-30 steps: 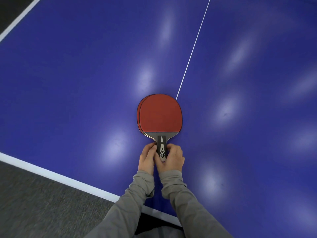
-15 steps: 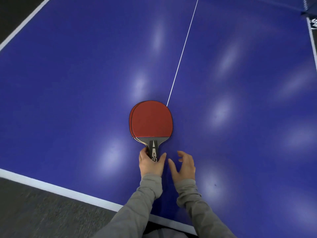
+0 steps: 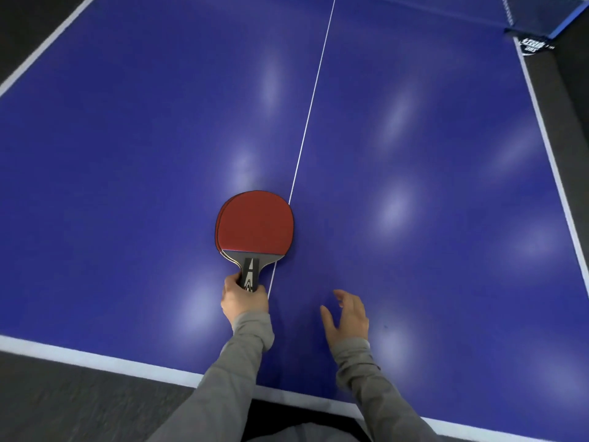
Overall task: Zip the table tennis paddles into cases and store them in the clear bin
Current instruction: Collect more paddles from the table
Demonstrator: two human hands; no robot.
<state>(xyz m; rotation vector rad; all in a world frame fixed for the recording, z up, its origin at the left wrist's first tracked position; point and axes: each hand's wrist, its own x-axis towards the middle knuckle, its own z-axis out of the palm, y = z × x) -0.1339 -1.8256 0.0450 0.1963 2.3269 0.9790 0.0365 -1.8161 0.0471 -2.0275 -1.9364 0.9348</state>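
Two red table tennis paddles [image 3: 255,221] lie stacked on the blue table [image 3: 414,154], the lower one showing only as a thin edge on the left. Their dark handles point toward me. My left hand [image 3: 243,299] grips the handles from the near end. My right hand [image 3: 347,314] hovers over the table to the right of the handles, fingers relaxed and spread, holding nothing. No case and no clear bin are in view.
A thin white centre line [image 3: 314,90] runs away from the paddles. The white near edge [image 3: 95,358] borders dark carpet. The net and its post [image 3: 541,23] stand at the far right corner.
My right hand has let go of the handles and moved off to the right. My left hand still grips them. The view has tilted up, showing more of the table.
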